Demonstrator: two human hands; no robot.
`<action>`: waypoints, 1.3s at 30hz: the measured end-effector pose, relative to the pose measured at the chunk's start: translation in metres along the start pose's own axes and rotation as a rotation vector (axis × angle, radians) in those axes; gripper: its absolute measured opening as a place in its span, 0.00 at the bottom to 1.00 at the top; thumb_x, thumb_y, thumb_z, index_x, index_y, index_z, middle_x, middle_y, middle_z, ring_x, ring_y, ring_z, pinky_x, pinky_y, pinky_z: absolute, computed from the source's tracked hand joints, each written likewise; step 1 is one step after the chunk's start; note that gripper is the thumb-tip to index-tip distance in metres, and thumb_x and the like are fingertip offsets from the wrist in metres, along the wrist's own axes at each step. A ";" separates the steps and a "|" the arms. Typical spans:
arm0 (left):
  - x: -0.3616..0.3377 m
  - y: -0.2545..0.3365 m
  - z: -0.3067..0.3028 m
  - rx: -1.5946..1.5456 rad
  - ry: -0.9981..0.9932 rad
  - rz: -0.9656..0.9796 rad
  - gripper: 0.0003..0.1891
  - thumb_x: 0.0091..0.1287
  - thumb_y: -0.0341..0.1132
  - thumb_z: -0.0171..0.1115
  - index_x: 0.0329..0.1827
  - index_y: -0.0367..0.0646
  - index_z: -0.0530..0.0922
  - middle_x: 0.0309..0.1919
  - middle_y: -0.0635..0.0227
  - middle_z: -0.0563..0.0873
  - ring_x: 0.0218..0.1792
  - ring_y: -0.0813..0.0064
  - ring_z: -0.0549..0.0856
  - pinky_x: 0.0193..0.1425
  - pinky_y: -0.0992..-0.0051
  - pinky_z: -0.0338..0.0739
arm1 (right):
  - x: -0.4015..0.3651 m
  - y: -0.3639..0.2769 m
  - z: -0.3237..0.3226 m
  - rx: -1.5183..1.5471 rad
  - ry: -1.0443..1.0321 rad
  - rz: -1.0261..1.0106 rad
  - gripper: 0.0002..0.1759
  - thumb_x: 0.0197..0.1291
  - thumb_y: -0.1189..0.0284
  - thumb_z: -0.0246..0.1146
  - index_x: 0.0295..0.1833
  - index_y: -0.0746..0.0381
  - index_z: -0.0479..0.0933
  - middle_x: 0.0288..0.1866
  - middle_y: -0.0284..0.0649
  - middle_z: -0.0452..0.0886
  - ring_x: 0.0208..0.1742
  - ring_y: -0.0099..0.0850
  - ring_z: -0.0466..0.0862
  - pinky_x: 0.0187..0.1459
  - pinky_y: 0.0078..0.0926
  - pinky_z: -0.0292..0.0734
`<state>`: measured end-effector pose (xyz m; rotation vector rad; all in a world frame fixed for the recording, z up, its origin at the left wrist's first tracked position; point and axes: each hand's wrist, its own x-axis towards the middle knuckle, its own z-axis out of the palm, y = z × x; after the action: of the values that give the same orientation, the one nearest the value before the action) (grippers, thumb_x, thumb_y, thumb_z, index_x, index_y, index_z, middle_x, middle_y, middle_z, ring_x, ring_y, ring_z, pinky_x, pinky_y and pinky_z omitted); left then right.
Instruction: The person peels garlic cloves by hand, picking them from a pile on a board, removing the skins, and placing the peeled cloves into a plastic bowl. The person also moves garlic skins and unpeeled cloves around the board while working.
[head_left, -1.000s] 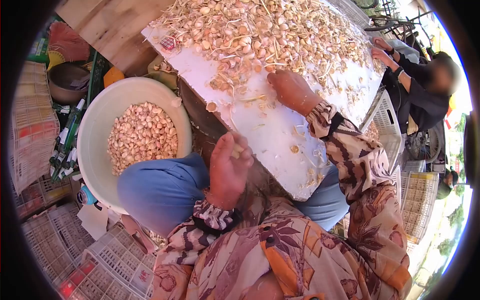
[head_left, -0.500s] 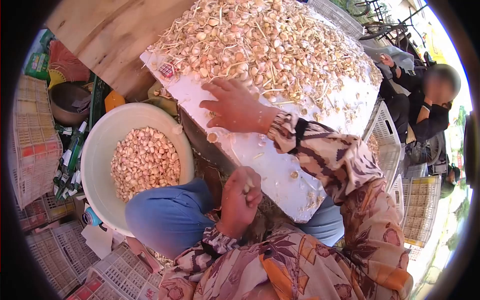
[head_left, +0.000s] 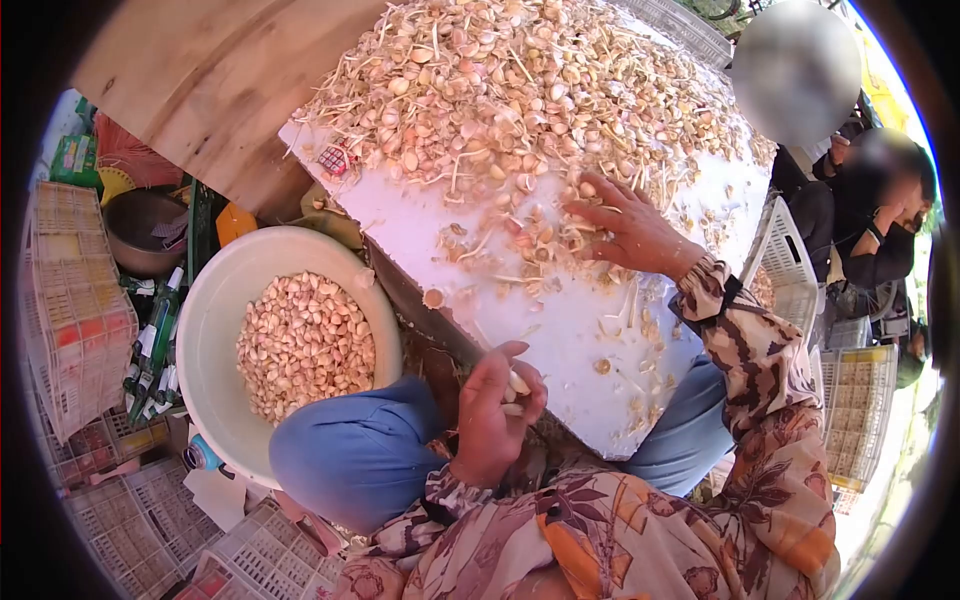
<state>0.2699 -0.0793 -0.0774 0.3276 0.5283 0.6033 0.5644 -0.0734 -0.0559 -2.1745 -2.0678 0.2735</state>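
Mid-frame, a white board (head_left: pixel 560 345) bears a garlic heap (head_left: pixel 550 95) (upper centre); at left, a tub (head_left: pixel 207 320) holds cloves (head_left: pixel 305 345). The right hand (head_left: pixel 640 232) spreads loose fingers at the heap's edge; the left hand (head_left: pixel 490 412), lower centre, grasps pale pieces (head_left: pixel 517 383).

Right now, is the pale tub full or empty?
The tub is partly filled: garlic cloves lie inside, with bare wall showing around them.

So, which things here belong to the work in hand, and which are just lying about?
In use:
- left hand, holding cloves
- right hand, fingers spread at the edge of the garlic pile
- white board under the pile
- pale tub of cloves

Apparently just lying about:
- green bottles
- dark bowl
- far-left crate
- blue container
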 end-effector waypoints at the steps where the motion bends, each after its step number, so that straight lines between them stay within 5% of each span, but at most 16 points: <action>1: 0.001 0.000 0.002 0.044 0.033 0.016 0.10 0.73 0.37 0.48 0.47 0.42 0.73 0.29 0.64 0.77 0.23 0.78 0.72 0.22 0.82 0.64 | -0.006 -0.004 -0.010 0.007 -0.002 -0.007 0.29 0.51 0.54 0.67 0.61 0.46 0.74 0.74 0.42 0.54 0.73 0.48 0.54 0.69 0.53 0.49; 3: 0.002 -0.002 0.004 0.065 0.076 0.027 0.09 0.72 0.35 0.49 0.48 0.41 0.74 0.29 0.64 0.78 0.24 0.78 0.73 0.23 0.82 0.64 | -0.013 -0.010 -0.025 -0.090 -0.020 -0.003 0.20 0.49 0.59 0.69 0.49 0.50 0.81 0.73 0.43 0.57 0.74 0.47 0.55 0.68 0.52 0.52; 5: 0.003 -0.003 0.000 0.086 0.116 0.039 0.08 0.72 0.33 0.50 0.48 0.41 0.75 0.30 0.64 0.78 0.24 0.78 0.73 0.23 0.82 0.65 | 0.006 -0.004 -0.026 0.010 0.350 -0.026 0.08 0.50 0.69 0.68 0.36 0.59 0.83 0.61 0.45 0.73 0.66 0.46 0.66 0.61 0.43 0.65; 9: 0.007 -0.008 -0.010 0.082 -0.002 -0.028 0.11 0.70 0.32 0.53 0.52 0.40 0.75 0.32 0.67 0.78 0.27 0.79 0.75 0.24 0.84 0.66 | 0.079 -0.034 -0.012 0.205 0.415 0.008 0.07 0.53 0.70 0.64 0.34 0.62 0.81 0.36 0.43 0.80 0.40 0.45 0.79 0.42 0.38 0.74; 11: 0.007 -0.007 -0.010 0.034 -0.010 -0.054 0.11 0.70 0.31 0.53 0.52 0.40 0.75 0.31 0.68 0.77 0.26 0.80 0.74 0.24 0.84 0.65 | 0.124 -0.030 0.022 0.069 0.279 -0.048 0.07 0.52 0.70 0.63 0.36 0.62 0.80 0.33 0.44 0.80 0.37 0.46 0.80 0.40 0.40 0.74; 14: 0.006 0.000 -0.011 -0.028 0.041 -0.048 0.09 0.70 0.29 0.50 0.50 0.42 0.75 0.29 0.68 0.75 0.24 0.80 0.71 0.24 0.82 0.64 | 0.144 -0.036 0.042 -0.118 0.223 0.004 0.09 0.51 0.71 0.62 0.39 0.61 0.79 0.35 0.45 0.80 0.39 0.45 0.80 0.40 0.40 0.74; 19: 0.006 -0.001 -0.014 -0.012 0.056 0.028 0.09 0.70 0.31 0.52 0.50 0.41 0.74 0.29 0.68 0.75 0.23 0.81 0.71 0.25 0.82 0.64 | 0.126 -0.026 0.033 0.039 0.205 0.063 0.11 0.50 0.71 0.62 0.41 0.60 0.76 0.35 0.44 0.80 0.40 0.44 0.81 0.39 0.40 0.73; 27: 0.000 -0.003 -0.013 0.112 -0.039 0.041 0.10 0.70 0.32 0.52 0.50 0.40 0.74 0.30 0.70 0.75 0.24 0.83 0.71 0.24 0.83 0.64 | 0.130 -0.025 0.036 -0.076 0.368 0.047 0.12 0.51 0.72 0.62 0.44 0.58 0.74 0.34 0.46 0.81 0.39 0.46 0.81 0.37 0.41 0.73; 31: 0.009 -0.012 -0.029 0.156 -0.086 0.115 0.11 0.70 0.33 0.52 0.51 0.40 0.74 0.28 0.73 0.73 0.22 0.86 0.68 0.22 0.85 0.61 | 0.125 -0.034 0.021 -0.056 0.215 0.166 0.16 0.53 0.67 0.61 0.47 0.61 0.76 0.33 0.52 0.82 0.36 0.51 0.82 0.37 0.45 0.75; 32: 0.010 -0.017 -0.029 0.228 -0.088 0.143 0.11 0.70 0.34 0.53 0.51 0.40 0.74 0.26 0.76 0.72 0.21 0.88 0.67 0.20 0.86 0.60 | 0.133 -0.015 0.034 -0.143 0.339 -0.033 0.14 0.53 0.69 0.60 0.45 0.60 0.79 0.33 0.51 0.82 0.37 0.50 0.82 0.37 0.45 0.76; 33: 0.013 -0.024 -0.035 0.206 -0.143 0.149 0.11 0.70 0.35 0.53 0.51 0.41 0.74 0.26 0.77 0.72 0.20 0.88 0.67 0.20 0.86 0.60 | 0.145 -0.007 0.041 -0.331 0.183 0.018 0.13 0.53 0.71 0.59 0.45 0.58 0.81 0.33 0.50 0.82 0.38 0.48 0.82 0.37 0.44 0.77; 36: 0.028 -0.030 -0.043 0.329 -0.154 0.234 0.09 0.67 0.38 0.53 0.45 0.45 0.76 0.22 0.76 0.75 0.14 0.88 0.69 0.14 0.86 0.58 | 0.155 0.011 0.060 -0.135 0.420 -0.203 0.17 0.50 0.77 0.58 0.47 0.59 0.81 0.34 0.51 0.82 0.39 0.49 0.82 0.39 0.45 0.76; 39: 0.016 -0.033 -0.047 0.293 -0.155 0.243 0.08 0.67 0.38 0.53 0.43 0.45 0.74 0.21 0.76 0.74 0.13 0.88 0.65 0.14 0.86 0.56 | 0.156 -0.005 0.048 -0.233 0.285 -0.118 0.18 0.47 0.77 0.61 0.48 0.61 0.80 0.35 0.52 0.81 0.40 0.50 0.81 0.41 0.44 0.76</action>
<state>0.2698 -0.0885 -0.1363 0.7175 0.4300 0.7296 0.5557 0.0810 -0.1085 -2.0518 -2.1391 -0.2874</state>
